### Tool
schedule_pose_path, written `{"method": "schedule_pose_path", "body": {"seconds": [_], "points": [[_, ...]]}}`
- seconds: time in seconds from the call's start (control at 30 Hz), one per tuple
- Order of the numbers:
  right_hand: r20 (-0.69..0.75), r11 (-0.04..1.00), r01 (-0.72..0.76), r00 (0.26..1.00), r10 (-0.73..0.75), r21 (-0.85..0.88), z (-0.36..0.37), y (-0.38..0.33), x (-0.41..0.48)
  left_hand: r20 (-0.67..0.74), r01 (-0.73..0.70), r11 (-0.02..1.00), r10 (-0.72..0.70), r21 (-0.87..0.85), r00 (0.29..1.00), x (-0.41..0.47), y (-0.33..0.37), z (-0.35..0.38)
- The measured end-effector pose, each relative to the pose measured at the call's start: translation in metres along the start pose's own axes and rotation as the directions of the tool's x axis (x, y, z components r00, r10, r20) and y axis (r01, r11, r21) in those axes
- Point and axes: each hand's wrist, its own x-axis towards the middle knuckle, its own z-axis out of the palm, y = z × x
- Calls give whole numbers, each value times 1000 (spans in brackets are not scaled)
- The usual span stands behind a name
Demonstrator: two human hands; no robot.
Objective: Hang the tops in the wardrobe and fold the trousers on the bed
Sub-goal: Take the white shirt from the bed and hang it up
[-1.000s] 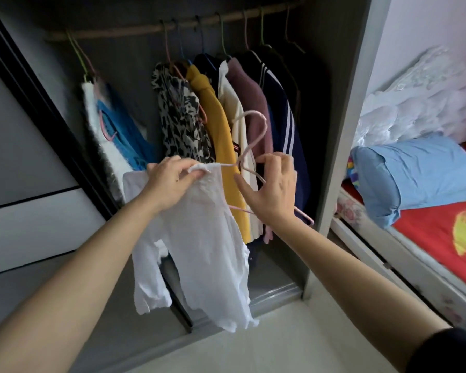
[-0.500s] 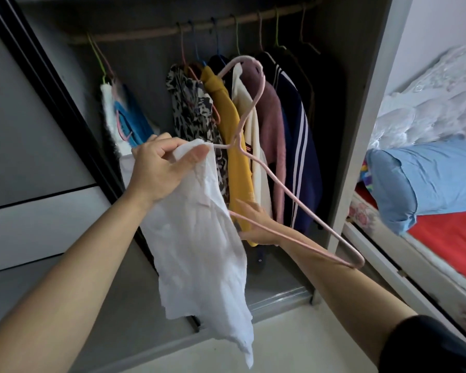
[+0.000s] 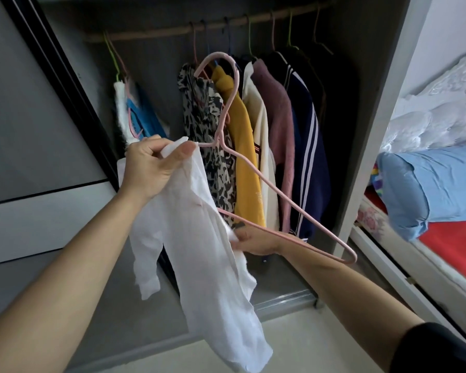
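The left hand (image 3: 154, 168) is raised in front of the open wardrobe (image 3: 382, 117), its fingers (image 3: 156, 145) curled and thumb pressed down, pinching the shoulder of a white top (image 3: 199, 238) together with one end of a pink hanger (image 3: 276, 191). That end of the hanger is tucked inside the top; the other arm and the lower bar stick out bare to the right, and the hook points up in front of the hanging clothes. The top hangs limp from the left hand, one sleeve dangling on the left, its hem low over the floor (image 3: 307, 345).

The right hand (image 3: 256, 239) is lower, just under the hanger's bar and against the edge of the top. Its fingers are hidden in the cloth (so I cannot tell whether they are gripping it or lying loose).

On the rail (image 3: 172, 33) behind hang a leopard-print top (image 3: 205, 130), a mustard top (image 3: 242, 157), a cream top (image 3: 261, 130), a mauve top (image 3: 277, 117) and a navy jacket (image 3: 310, 157) with white stripes, all close together. Well apart from them on the left hang a fluffy white garment (image 3: 120, 109) and a blue garment (image 3: 145, 117). To the right of the wardrobe is the bed (image 3: 455, 243), with a red sheet, a blue pillow (image 3: 436, 189) and a white quilt (image 3: 441, 109).
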Motion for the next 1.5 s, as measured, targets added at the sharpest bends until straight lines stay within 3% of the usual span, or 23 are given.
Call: {"method": "schedule_pose_path", "body": {"seconds": [0.07, 0.17, 0.27, 0.4, 0.5, 0.67, 0.83, 1.03, 1.17, 1.33, 1.43, 1.5], "points": [[-212, 992, -79, 972, 99, 99, -17, 6, -9, -1, -18, 998, 18, 64, 1000, 0, -6, -5], [-514, 959, -84, 830, 218, 271, -50, 17, -27, -3, -27, 963, 28, 270, 1000, -3, -27, -16], [-706, 985, -91, 689, 167, 145, -79, 24, -40, -49, 9, 865, 18, 502, 999, -9, -45, -18], [-736, 934, -275, 677, 20, -227, -109, 18, -60, -138, 47, 784, 50, 619, 989, -20, -49, -7], [-740, 871, -340, 671, -39, -354, -119, 17, -66, -187, 83, 751, 55, 656, 981, -25, -49, 1], [-796, 903, -278, 596, -105, -327, -124, 14, -75, -188, 92, 771, 37, 631, 982, -30, -56, 19], [-844, 953, -248, 535, -16, -175, -127, -3, -80, -150, 72, 780, 28, 621, 988, -46, -55, 47], [-933, 995, 60, 357, 50, 76, -137, -44, -86, -120, 229, 769, -196, 597, 973, -62, -59, 79], [-910, 998, -37, 409, 68, 58, -144, -47, -94, -194, 338, 789, -277, 514, 941, -56, -55, 77], [-875, 988, -130, 464, 139, 88, -147, -40, -104, -306, 391, 799, -271, 456, 912, -46, -54, 71], [-868, 984, -79, 465, 176, 157, -146, -47, -102, -217, 342, 874, -280, 345, 935, -46, -57, 73], [-840, 949, 59, 484, 245, 311, -147, -57, -100, -122, 349, 909, -329, 227, 936, -48, -54, 80]]}}
